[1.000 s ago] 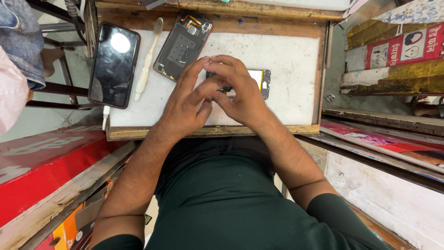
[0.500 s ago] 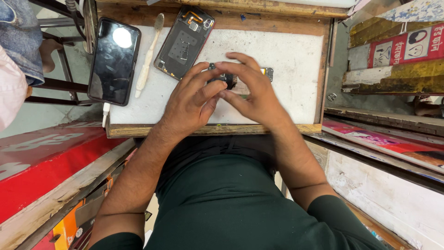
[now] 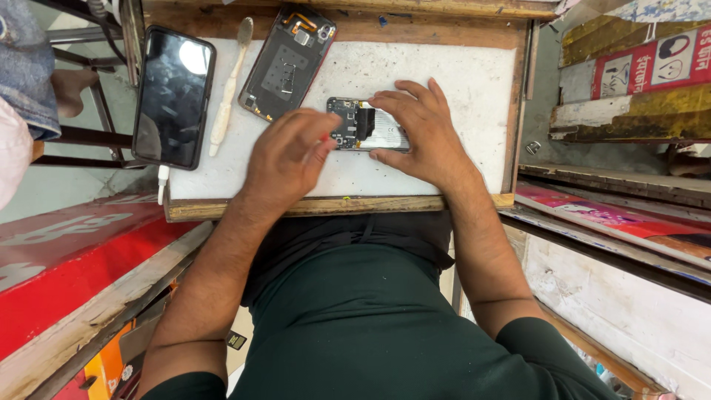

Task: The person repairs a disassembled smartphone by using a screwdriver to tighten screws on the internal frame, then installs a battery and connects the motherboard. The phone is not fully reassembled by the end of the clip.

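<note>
An opened phone (image 3: 354,124) lies on its face on the white work board (image 3: 459,74), with its circuit board and battery exposed. My right hand (image 3: 422,133) grips its right half, fingers over the top edge and thumb at the lower edge. My left hand (image 3: 285,159) hovers just left of the phone with its fingers curled together, fingertips close to the phone's circuit end. Whether it pinches a small part is hidden. The phone's removed back cover (image 3: 285,63) lies inside-up at the board's far side.
A whole black phone (image 3: 174,96) with a white cable plugged in rests on the board's left edge. A pale brush (image 3: 226,92) lies beside it. The board has a wooden frame (image 3: 333,206). Red signboards and stacked boards stand to the left and right.
My left hand has drawn back to the left off the opened phone, uncovering its circuit end. My right hand stays on the phone.
</note>
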